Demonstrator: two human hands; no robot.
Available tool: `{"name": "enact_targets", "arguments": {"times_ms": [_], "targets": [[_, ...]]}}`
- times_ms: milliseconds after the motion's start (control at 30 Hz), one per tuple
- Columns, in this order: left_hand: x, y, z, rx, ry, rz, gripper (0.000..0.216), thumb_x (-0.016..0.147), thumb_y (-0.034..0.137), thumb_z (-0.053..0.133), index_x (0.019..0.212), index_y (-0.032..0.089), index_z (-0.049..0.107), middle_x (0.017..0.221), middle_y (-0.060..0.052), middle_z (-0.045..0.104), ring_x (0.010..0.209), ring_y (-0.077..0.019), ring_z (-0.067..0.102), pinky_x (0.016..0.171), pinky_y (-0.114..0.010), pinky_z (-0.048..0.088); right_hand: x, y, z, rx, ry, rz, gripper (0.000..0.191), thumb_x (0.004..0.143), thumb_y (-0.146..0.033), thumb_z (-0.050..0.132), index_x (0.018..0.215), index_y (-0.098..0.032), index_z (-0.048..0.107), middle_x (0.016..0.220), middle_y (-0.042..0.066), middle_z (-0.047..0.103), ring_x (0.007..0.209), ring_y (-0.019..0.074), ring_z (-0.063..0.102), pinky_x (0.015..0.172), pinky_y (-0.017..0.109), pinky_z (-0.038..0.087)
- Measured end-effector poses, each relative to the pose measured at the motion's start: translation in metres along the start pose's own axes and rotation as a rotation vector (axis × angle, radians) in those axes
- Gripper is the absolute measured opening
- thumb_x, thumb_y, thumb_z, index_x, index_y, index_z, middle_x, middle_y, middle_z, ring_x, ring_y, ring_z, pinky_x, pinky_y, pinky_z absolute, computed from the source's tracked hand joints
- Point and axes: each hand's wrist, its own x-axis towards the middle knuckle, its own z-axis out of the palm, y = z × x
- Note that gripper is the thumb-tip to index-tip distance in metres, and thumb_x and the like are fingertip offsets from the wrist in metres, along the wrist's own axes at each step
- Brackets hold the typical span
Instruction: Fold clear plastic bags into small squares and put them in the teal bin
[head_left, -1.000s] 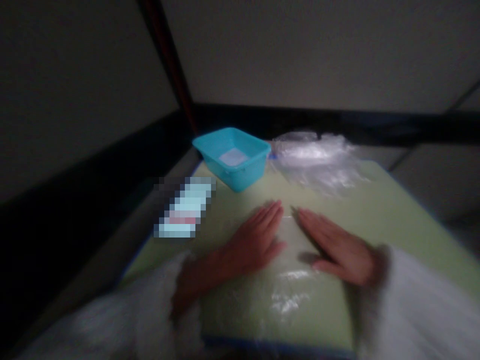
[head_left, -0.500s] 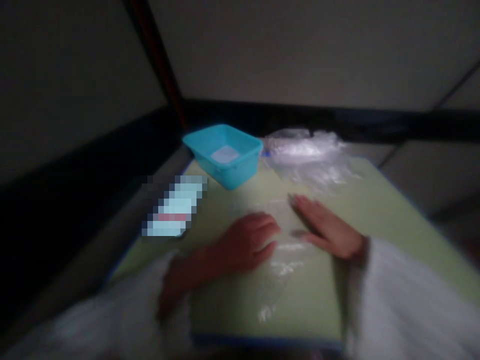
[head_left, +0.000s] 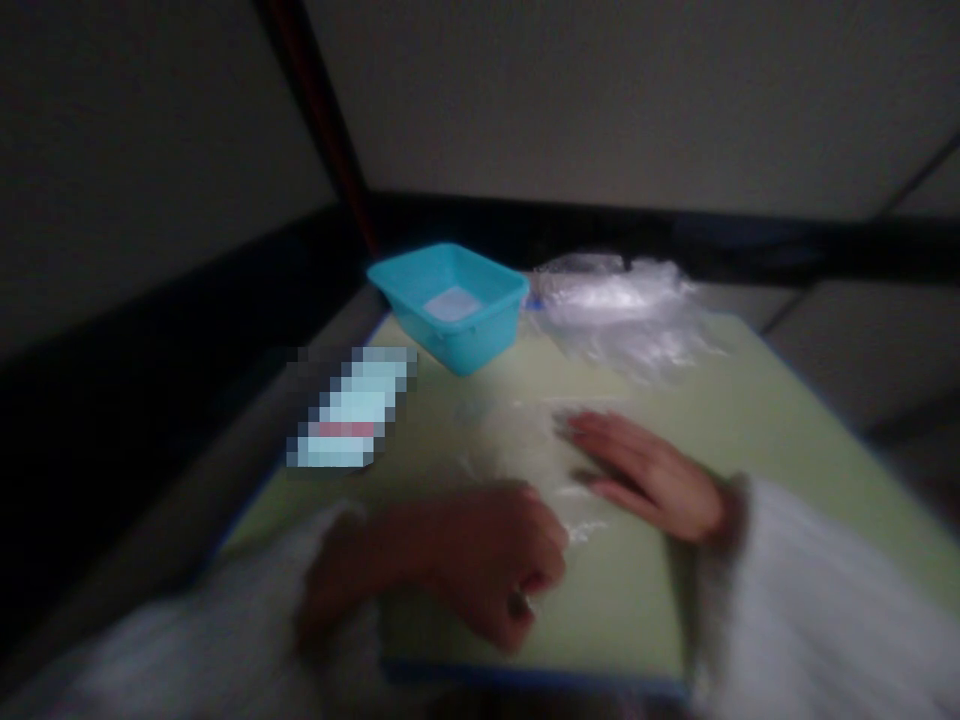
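A clear plastic bag lies flat on the pale green tabletop, its shiny creases catching the light. My right hand rests on the bag's right part, fingers stretched out and slightly apart. Closer to the front edge, my left hand is curled, with thumb and forefinger pinched on the near end of the bag; a pale glint shows beside the thumb. The left hand covers much of that end.
A turquoise plastic basket with a white piece inside stands at the back. Right of it is a heap of clear plastic bags. A blurred-out, phone-shaped item lies at the left edge. Walls rise behind the table.
My left hand has moved toward the front edge and closed from a looser pose. My right hand has slid slightly left and nearer, still flat on the bag.
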Motion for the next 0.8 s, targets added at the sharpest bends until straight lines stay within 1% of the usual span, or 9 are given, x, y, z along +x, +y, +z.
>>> {"name": "enact_targets", "arguments": {"times_ms": [133, 233, 300, 367, 433, 500, 633, 700, 800], "targets": [[-0.001, -0.001, 0.0, -0.066, 0.015, -0.017, 0.016, 0.06, 0.008, 0.057, 0.059, 0.019, 0.046, 0.06, 0.003, 0.054, 0.062, -0.0121, 0.051, 0.072, -0.025, 0.043, 0.002, -0.004, 0.0, 0.076, -0.024, -0.007, 0.04, 0.094, -0.034, 0.043, 0.127, -0.012, 0.049, 0.131, 0.016, 0.053, 0.127, 0.0249, 0.044, 0.106, 0.046, 0.037], [-0.002, -0.005, -0.008, -0.183, 0.099, -0.027, 0.015, 0.064, 0.006, 0.057, 0.065, 0.018, 0.049, 0.065, 0.003, 0.054, 0.067, -0.0111, 0.052, 0.076, -0.023, 0.042, 0.003, -0.008, -0.001, 0.154, -0.023, -0.001, 0.033, 0.094, -0.033, 0.044, 0.119, -0.014, 0.055, 0.129, 0.015, 0.054, 0.125, 0.0248, 0.044, 0.103, 0.044, 0.04], [-0.003, -0.008, -0.014, -0.25, 0.171, -0.053, 0.015, 0.065, 0.004, 0.056, 0.067, 0.017, 0.049, 0.069, 0.002, 0.056, 0.071, -0.0114, 0.052, 0.075, -0.023, 0.042, 0.003, -0.013, 0.0, 0.207, 0.011, 0.058, 0.032, 0.093, -0.034, 0.046, 0.118, -0.016, 0.055, 0.13, 0.014, 0.052, 0.125, 0.0245, 0.044, 0.102, 0.044, 0.041], [-0.003, -0.012, -0.019, -0.308, 0.217, -0.084, 0.013, 0.066, 0.004, 0.054, 0.066, 0.016, 0.049, 0.071, 0.001, 0.057, 0.07, -0.0111, 0.052, 0.072, -0.023, 0.042, 0.004, -0.017, 0.003, 0.248, 0.059, 0.143, 0.035, 0.091, -0.036, 0.05, 0.121, -0.017, 0.051, 0.133, 0.015, 0.049, 0.125, 0.0248, 0.043, 0.102, 0.045, 0.04], [-0.004, -0.016, -0.021, -0.351, 0.251, -0.142, 0.011, 0.068, 0.006, 0.052, 0.066, 0.016, 0.049, 0.072, 0.001, 0.058, 0.068, -0.0103, 0.051, 0.069, -0.022, 0.041, 0.004, -0.019, 0.006, 0.266, 0.081, 0.194, 0.041, 0.088, -0.037, 0.055, 0.124, -0.018, 0.046, 0.136, 0.015, 0.045, 0.127, 0.026, 0.041, 0.104, 0.048, 0.037], [-0.003, -0.019, -0.02, -0.362, 0.296, -0.229, 0.008, 0.069, 0.007, 0.05, 0.068, 0.015, 0.049, 0.071, 0.001, 0.058, 0.065, -0.0093, 0.05, 0.065, -0.021, 0.039, 0.003, -0.019, 0.009, 0.27, 0.072, 0.201, 0.046, 0.086, -0.037, 0.058, 0.125, -0.018, 0.044, 0.137, 0.016, 0.044, 0.128, 0.0275, 0.04, 0.105, 0.05, 0.035], [-0.001, -0.024, -0.016, -0.331, 0.377, -0.415, 0.006, 0.071, 0.009, 0.047, 0.07, 0.014, 0.051, 0.062, 0.004, 0.051, 0.055, -0.0068, 0.043, 0.053, -0.018, 0.032, 0.002, -0.015, 0.011, 0.295, 0.057, 0.211, 0.052, 0.083, -0.038, 0.062, 0.127, -0.019, 0.041, 0.137, 0.016, 0.044, 0.128, 0.0291, 0.04, 0.106, 0.053, 0.032], [0.0, -0.026, -0.013, -0.34, 0.423, -0.451, 0.009, 0.073, 0.01, 0.045, 0.076, 0.015, 0.051, 0.061, 0.005, 0.05, 0.054, -0.0068, 0.042, 0.052, -0.018, 0.031, 0.002, -0.014, 0.011, 0.318, 0.062, 0.227, 0.053, 0.082, -0.038, 0.062, 0.127, -0.02, 0.041, 0.136, 0.016, 0.044, 0.127, 0.0288, 0.041, 0.105, 0.051, 0.034], [0.002, -0.029, -0.01, -0.391, 0.487, -0.464, 0.016, 0.077, 0.013, 0.045, 0.092, 0.016, 0.05, 0.067, 0.005, 0.052, 0.058, -0.008, 0.045, 0.054, -0.019, 0.034, 0.003, -0.017, 0.009, 0.351, 0.085, 0.252, 0.053, 0.082, -0.036, 0.063, 0.127, -0.02, 0.041, 0.134, 0.015, 0.046, 0.125, 0.0277, 0.043, 0.103, 0.048, 0.037]]}}
